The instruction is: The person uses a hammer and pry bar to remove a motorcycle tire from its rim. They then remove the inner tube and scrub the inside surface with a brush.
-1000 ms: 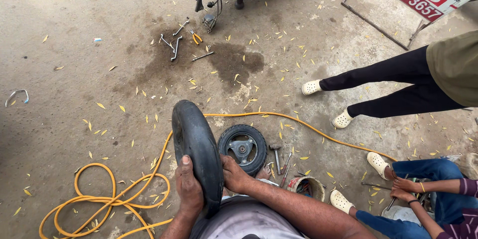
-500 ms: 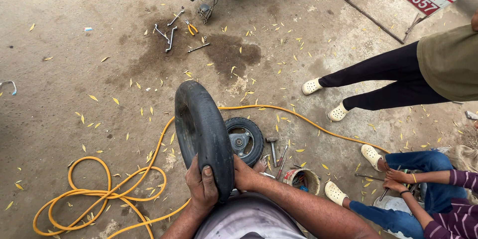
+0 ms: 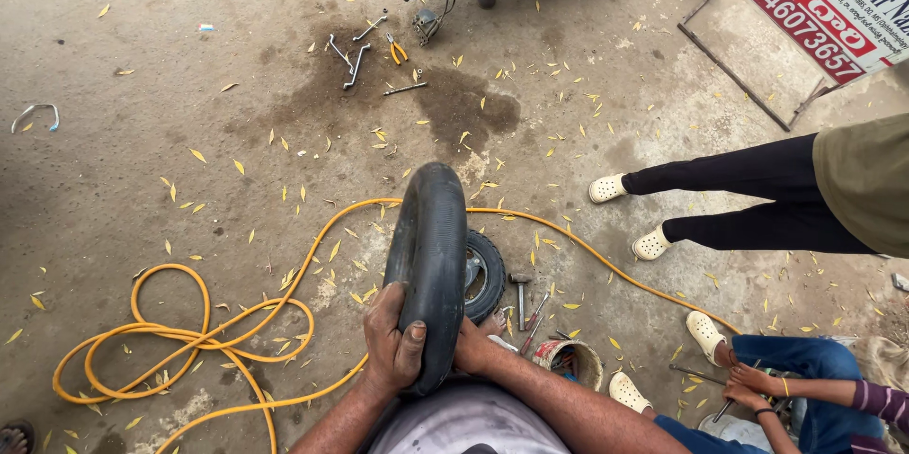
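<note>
Black inner tube [image 3: 431, 255] upright at lower centre, left hand [image 3: 393, 345] clasped round it, right hand [image 3: 471, 350] gripping behind, small wheel [image 3: 485, 274] beside, yellow hose [image 3: 189, 336] lower left.

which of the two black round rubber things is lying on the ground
The small tyre on its wheel, lying behind the inner tube, which both hands hold upright.
</note>
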